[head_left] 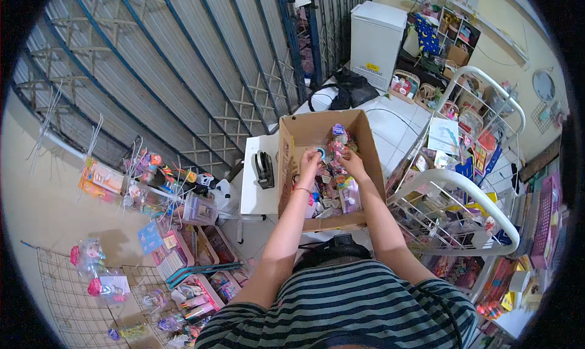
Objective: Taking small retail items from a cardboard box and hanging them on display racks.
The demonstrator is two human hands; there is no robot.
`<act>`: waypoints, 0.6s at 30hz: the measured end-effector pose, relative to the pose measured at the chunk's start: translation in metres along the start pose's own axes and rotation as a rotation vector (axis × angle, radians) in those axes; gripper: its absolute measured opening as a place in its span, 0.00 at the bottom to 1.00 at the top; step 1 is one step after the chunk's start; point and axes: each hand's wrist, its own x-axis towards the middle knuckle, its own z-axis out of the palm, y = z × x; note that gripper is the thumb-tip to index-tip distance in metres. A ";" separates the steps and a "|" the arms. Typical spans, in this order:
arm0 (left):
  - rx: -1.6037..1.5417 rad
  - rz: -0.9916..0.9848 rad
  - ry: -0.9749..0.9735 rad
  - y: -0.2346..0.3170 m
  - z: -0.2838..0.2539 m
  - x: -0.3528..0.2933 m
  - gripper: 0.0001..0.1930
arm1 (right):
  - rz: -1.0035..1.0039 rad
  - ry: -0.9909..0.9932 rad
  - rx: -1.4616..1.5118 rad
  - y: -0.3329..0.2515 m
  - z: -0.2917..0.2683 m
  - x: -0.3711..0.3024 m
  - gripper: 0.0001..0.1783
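Note:
An open cardboard box (pixel 369 143) stands in front of me, with both my hands inside its opening. My left hand (pixel 309 162) is closed, pinching a small round blue-and-white item (pixel 321 153) at its fingertips. Beside it on the right, my right hand (pixel 351 165) has its fingers closed at a clear packet of pink, colourful trinkets (pixel 339 144); exactly what they grip is partly hidden. Lower in the box lie several small packaged goods, among them a purple-and-white package (pixel 349 196).
A black stapler (pixel 264 169) rests on a white table (pixel 253 201) left of the box. A white-framed wire rack (pixel 466 196) full of goods stands close on the right. Baskets of stationery (pixel 201 297) sit at lower left; a folding metal gate (pixel 183 62) rises behind.

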 end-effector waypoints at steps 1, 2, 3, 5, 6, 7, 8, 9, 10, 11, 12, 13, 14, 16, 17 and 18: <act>0.017 -0.027 -0.022 -0.008 0.002 0.007 0.13 | 0.081 -0.053 -0.031 0.003 -0.001 0.005 0.24; 0.019 -0.034 -0.025 -0.015 0.002 0.013 0.13 | 0.089 -0.052 -0.031 0.001 -0.002 0.010 0.24; 0.073 -0.054 -0.071 -0.021 0.003 0.018 0.13 | 0.134 -0.080 -0.060 -0.002 -0.002 0.015 0.23; 0.158 -0.150 -0.135 -0.036 0.007 0.031 0.14 | 0.186 -0.096 -0.090 0.006 0.001 0.024 0.22; 0.161 -0.160 -0.168 -0.040 0.017 0.033 0.14 | 0.178 -0.059 -0.143 0.031 0.001 0.033 0.22; 0.238 -0.171 -0.178 -0.044 0.024 0.034 0.15 | 0.166 -0.036 -0.195 0.047 0.000 0.038 0.21; 0.314 -0.182 -0.177 -0.050 0.025 0.036 0.15 | 0.176 -0.032 -0.199 0.052 0.001 0.037 0.21; 0.351 -0.104 -0.104 -0.067 0.010 0.048 0.17 | 0.148 -0.101 -0.169 0.039 0.010 0.034 0.22; 0.347 -0.104 -0.095 -0.081 0.003 0.055 0.17 | 0.134 -0.160 -0.144 0.034 0.014 0.030 0.23; 0.380 -0.048 -0.093 -0.092 -0.004 0.060 0.17 | 0.149 -0.229 -0.220 0.029 0.018 0.027 0.22; 0.413 0.004 -0.138 -0.093 0.013 0.060 0.16 | 0.172 -0.198 -0.228 0.056 0.012 0.031 0.22; 0.358 -0.052 -0.176 -0.094 0.029 0.057 0.15 | 0.122 -0.165 -0.168 0.081 0.007 0.034 0.21; 0.358 -0.054 -0.166 -0.099 0.022 0.062 0.15 | 0.048 -0.172 -0.100 0.076 0.013 0.033 0.19; 0.333 -0.032 -0.192 -0.107 0.009 0.070 0.14 | 0.078 -0.197 -0.080 0.067 0.020 0.029 0.19; 0.333 -0.042 -0.192 -0.108 0.007 0.071 0.14 | 0.123 -0.206 -0.065 0.065 0.020 0.026 0.19; 0.289 -0.115 -0.218 -0.104 0.016 0.069 0.14 | 0.139 -0.189 -0.068 0.074 0.015 0.028 0.19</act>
